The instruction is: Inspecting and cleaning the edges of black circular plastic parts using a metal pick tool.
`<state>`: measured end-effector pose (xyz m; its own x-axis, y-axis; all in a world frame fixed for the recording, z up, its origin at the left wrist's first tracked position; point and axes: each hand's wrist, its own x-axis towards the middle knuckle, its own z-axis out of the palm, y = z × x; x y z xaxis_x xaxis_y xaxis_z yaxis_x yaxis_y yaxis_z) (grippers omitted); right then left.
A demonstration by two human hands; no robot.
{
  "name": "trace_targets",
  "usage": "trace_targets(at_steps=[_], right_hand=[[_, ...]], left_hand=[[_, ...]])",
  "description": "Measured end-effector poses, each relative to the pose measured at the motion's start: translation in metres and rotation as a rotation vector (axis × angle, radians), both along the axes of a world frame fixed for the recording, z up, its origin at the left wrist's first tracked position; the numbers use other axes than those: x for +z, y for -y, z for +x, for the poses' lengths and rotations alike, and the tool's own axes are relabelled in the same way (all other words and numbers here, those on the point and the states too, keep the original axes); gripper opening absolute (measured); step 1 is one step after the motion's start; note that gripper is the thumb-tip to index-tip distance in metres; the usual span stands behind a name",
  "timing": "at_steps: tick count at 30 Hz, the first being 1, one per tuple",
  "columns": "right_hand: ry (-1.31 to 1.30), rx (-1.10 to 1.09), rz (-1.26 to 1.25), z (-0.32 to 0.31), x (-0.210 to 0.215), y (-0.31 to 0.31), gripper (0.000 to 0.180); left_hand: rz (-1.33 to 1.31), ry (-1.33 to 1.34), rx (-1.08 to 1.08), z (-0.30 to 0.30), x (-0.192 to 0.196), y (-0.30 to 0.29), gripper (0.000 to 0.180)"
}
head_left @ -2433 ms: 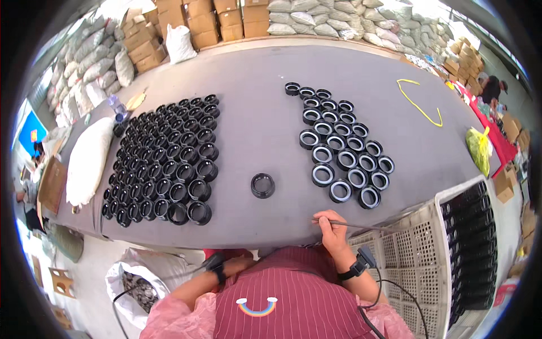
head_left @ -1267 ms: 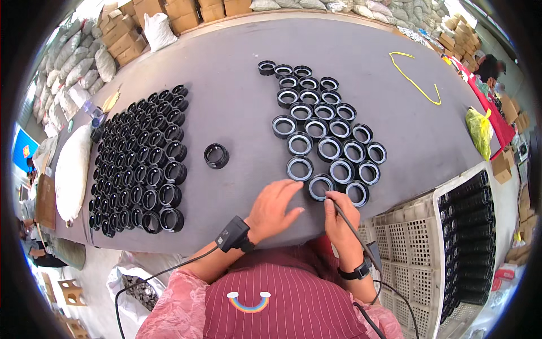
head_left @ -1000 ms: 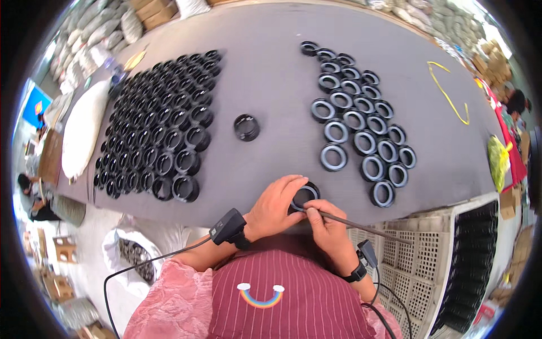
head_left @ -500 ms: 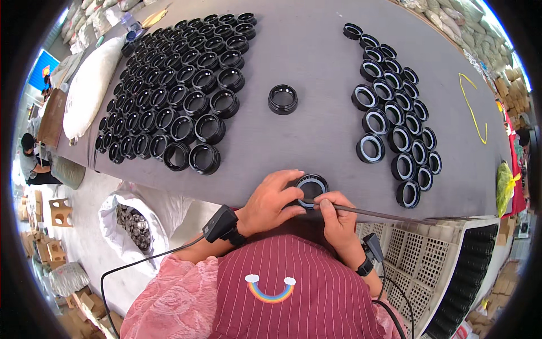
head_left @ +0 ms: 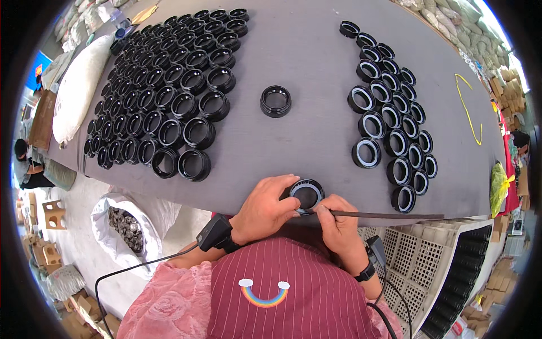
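At the near table edge, my left hand (head_left: 264,205) grips a glossy black ring (head_left: 321,194) between thumb and fingers. A pale band lines the ring's inside. Close against the ring's right side, my right hand (head_left: 339,225) pinches a long, thin dark strip (head_left: 389,214). The strip runs off to the right along the table edge, and its end at the ring is hidden by my fingers. One loose black ring (head_left: 275,112) sits by itself farther up the table. Rows of black rings (head_left: 214,106) fill the left side, and pale-lined rings (head_left: 367,153) stand in a group on the right.
A white sack (head_left: 84,90) lies at the table's far left. Below the left edge stands an open white bag (head_left: 104,217) of small metallic pieces. Plastic crates (head_left: 420,257) are under the right edge. A yellow cord (head_left: 463,107) and green bag (head_left: 498,186) lie at right.
My right hand has shifted down to the ring's near right side, and the strip has come down with it, away from the ring's opening. The view has shifted slightly.
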<state>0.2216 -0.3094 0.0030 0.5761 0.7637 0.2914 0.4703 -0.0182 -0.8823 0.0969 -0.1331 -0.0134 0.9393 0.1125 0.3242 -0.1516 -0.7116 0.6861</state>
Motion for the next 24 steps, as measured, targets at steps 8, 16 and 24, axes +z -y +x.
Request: trace_targets(at_steps=[8, 16, 24], right_hand=[[0.304, -0.14, -0.103, 0.012, 0.009, -0.007, 0.003], [0.138, -0.03, 0.037, 0.008, -0.01, -0.02, 0.006], [0.03, 0.123, -0.07, 0.019, -0.006, -0.013, 0.006]], left_hand=[[-0.013, -0.001, -0.025, 0.002, 0.002, -0.005, 0.022], [-0.105, -0.009, -0.012, 0.001, -0.007, -0.006, 0.035], [-0.122, -0.043, 0.013, 0.001, -0.001, -0.008, 0.06]])
